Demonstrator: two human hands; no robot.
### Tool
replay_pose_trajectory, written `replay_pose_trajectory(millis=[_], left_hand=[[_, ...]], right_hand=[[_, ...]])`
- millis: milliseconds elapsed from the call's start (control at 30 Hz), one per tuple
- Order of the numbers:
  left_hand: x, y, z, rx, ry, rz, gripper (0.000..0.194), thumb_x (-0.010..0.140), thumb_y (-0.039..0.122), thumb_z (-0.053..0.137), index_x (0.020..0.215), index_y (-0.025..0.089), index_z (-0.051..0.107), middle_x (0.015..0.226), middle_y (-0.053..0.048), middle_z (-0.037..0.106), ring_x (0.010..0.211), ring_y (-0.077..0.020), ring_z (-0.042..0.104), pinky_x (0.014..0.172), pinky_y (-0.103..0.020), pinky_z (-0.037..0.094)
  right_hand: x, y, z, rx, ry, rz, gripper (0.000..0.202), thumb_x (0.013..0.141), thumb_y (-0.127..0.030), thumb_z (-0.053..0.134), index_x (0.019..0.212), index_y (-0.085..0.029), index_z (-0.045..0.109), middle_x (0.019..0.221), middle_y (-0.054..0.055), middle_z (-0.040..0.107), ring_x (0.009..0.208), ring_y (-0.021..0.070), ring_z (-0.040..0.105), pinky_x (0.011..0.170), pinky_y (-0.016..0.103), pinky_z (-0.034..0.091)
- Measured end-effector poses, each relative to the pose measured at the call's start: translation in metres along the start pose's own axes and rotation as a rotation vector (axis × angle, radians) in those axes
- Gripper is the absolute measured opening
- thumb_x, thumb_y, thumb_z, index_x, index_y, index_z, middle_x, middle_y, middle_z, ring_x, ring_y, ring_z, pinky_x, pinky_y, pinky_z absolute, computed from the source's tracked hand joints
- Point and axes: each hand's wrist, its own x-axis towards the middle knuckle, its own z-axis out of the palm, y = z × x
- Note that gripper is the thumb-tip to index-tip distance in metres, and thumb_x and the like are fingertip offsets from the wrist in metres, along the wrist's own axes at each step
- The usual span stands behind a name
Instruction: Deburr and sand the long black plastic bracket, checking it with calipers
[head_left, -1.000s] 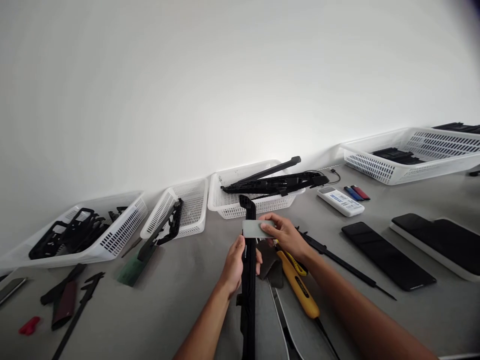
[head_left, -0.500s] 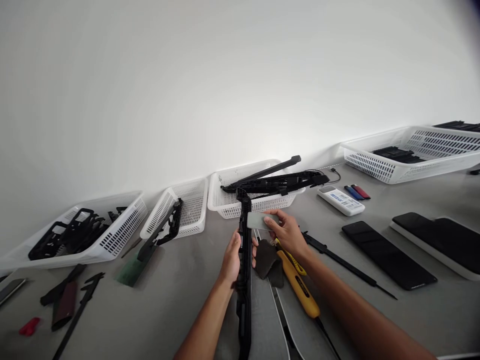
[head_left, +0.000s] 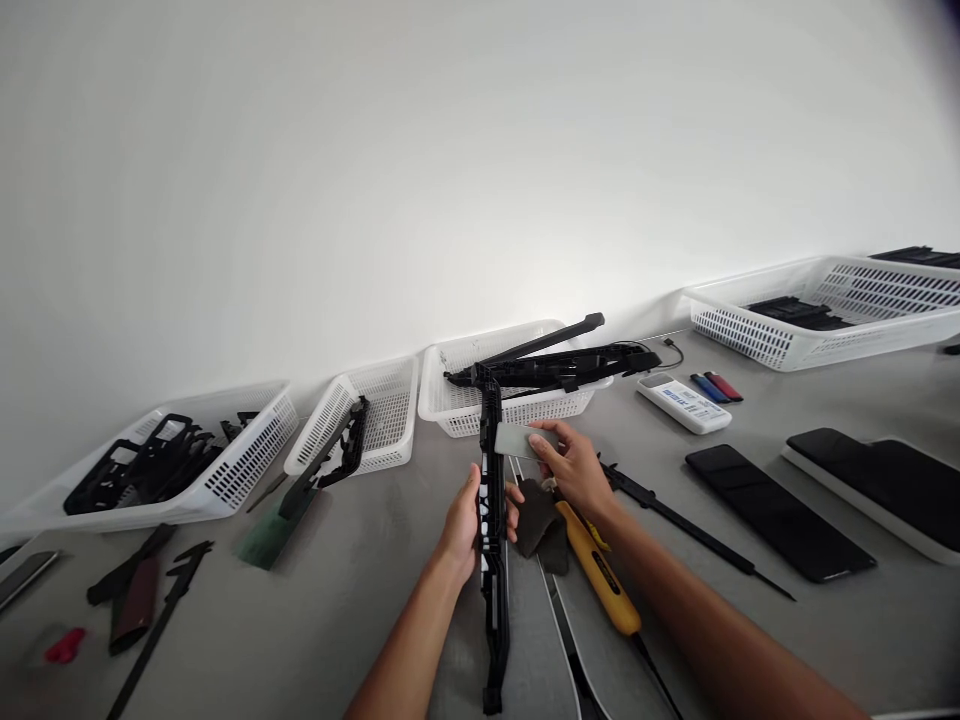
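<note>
My left hand [head_left: 461,525] is closed round the middle of a long black plastic trim strip [head_left: 493,590], held upright with its ribbed side and light gaps towards me. Between the thumb and fingers of my right hand [head_left: 576,462] is a thin flat grey rectangular piece [head_left: 515,441]. Its left edge meets or lies very close to the strip's upper part; contact is hard to tell. Below my right hand lie a dark cloth-like piece [head_left: 541,525] and a yellow-handled tool [head_left: 604,575] with a black cord.
White baskets [head_left: 382,455] with black parts line the wall. To the right lie a black caliper [head_left: 675,515], a black phone [head_left: 780,510], a white labelled device [head_left: 684,403] and two lighters [head_left: 716,387]. Another caliper [head_left: 161,625] and a green sheet [head_left: 274,535] are at left.
The black strip has turned in my left hand, so its open ribbed side with light gaps now shows, and its lower end has come into view. My right hand keeps nearly the same place.
</note>
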Motion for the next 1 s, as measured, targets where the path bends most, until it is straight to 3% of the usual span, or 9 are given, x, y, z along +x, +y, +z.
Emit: replay_pose_trajectory(millis=[133,267,300,433,500,600,700,900,1000], left_hand=[[-0.002,0.003,0.003,-0.017,-0.029,0.015,0.067,0.097,0.074,0.050,0.085,0.013,0.075,0.060,-0.005,0.064,0.048,-0.0137,0.056,0.050,-0.024,0.045],[-0.004,0.004,0.008,0.000,0.040,0.117,0.059,0.093,0.074,0.060,0.089,0.016,0.072,0.063,-0.003,0.065,0.046,-0.0126,0.054,0.048,-0.024,0.041],[-0.005,0.005,0.010,0.005,0.050,0.136,0.058,0.092,0.073,0.063,0.091,0.016,0.071,0.064,-0.002,0.066,0.046,-0.0124,0.054,0.048,-0.024,0.040],[-0.008,0.009,0.011,0.012,0.077,0.141,0.060,0.091,0.076,0.064,0.096,0.017,0.071,0.061,0.000,0.062,0.047,-0.0124,0.055,0.050,-0.024,0.039],[-0.008,0.010,0.009,-0.014,0.093,0.123,0.065,0.090,0.080,0.061,0.096,0.016,0.071,0.059,0.000,0.061,0.047,-0.0126,0.055,0.050,-0.024,0.039],[-0.006,0.008,0.004,-0.069,0.120,0.078,0.067,0.088,0.082,0.064,0.093,0.015,0.070,0.060,-0.001,0.062,0.048,-0.0130,0.057,0.049,-0.024,0.040],[-0.003,0.005,0.002,-0.090,0.145,0.039,0.067,0.085,0.082,0.067,0.091,0.015,0.069,0.061,-0.001,0.064,0.048,-0.0133,0.058,0.048,-0.024,0.042],[0.000,0.001,0.004,-0.119,0.169,0.057,0.061,0.083,0.075,0.075,0.088,0.014,0.072,0.072,-0.004,0.069,0.056,-0.0138,0.062,0.054,-0.026,0.053],[0.002,-0.001,0.005,-0.121,0.175,0.073,0.059,0.082,0.073,0.077,0.085,0.014,0.072,0.076,-0.005,0.071,0.056,-0.0146,0.062,0.051,-0.027,0.052]], right_hand=[[0.001,0.002,-0.001,0.057,0.003,0.026,0.053,0.089,-0.068,0.071,0.112,-0.021,0.070,0.062,-0.004,0.056,0.050,0.0152,0.049,0.048,0.028,0.041],[0.003,-0.001,-0.005,0.143,-0.279,0.109,0.051,0.085,-0.066,0.076,0.105,-0.019,0.070,0.065,-0.003,0.058,0.050,0.0120,0.046,0.050,0.027,0.039],[0.003,-0.002,-0.006,0.115,-0.288,0.101,0.050,0.085,-0.065,0.076,0.105,-0.019,0.071,0.064,-0.003,0.058,0.050,0.0123,0.047,0.050,0.026,0.038],[0.001,-0.004,-0.006,-0.046,-0.025,0.015,0.047,0.089,-0.062,0.073,0.111,-0.020,0.071,0.060,-0.005,0.051,0.051,0.0138,0.044,0.047,0.026,0.035],[0.001,-0.006,-0.007,0.002,-0.063,0.023,0.048,0.090,-0.062,0.072,0.112,-0.020,0.070,0.061,-0.005,0.051,0.051,0.0135,0.044,0.047,0.026,0.036],[0.001,-0.007,-0.008,0.172,-0.230,0.094,0.051,0.087,-0.064,0.076,0.110,-0.019,0.069,0.067,-0.004,0.056,0.053,0.0124,0.047,0.051,0.027,0.041],[0.002,-0.004,-0.006,0.178,-0.300,0.114,0.052,0.086,-0.064,0.077,0.111,-0.018,0.070,0.066,-0.004,0.058,0.054,0.0123,0.049,0.054,0.027,0.042],[0.000,-0.002,-0.002,-0.051,-0.085,0.010,0.052,0.091,-0.065,0.070,0.115,-0.019,0.071,0.062,-0.004,0.053,0.054,0.0150,0.048,0.050,0.026,0.039],[-0.001,-0.003,-0.001,0.014,-0.190,0.020,0.053,0.090,-0.066,0.071,0.114,-0.019,0.071,0.066,-0.002,0.058,0.055,0.0151,0.052,0.053,0.028,0.043]])
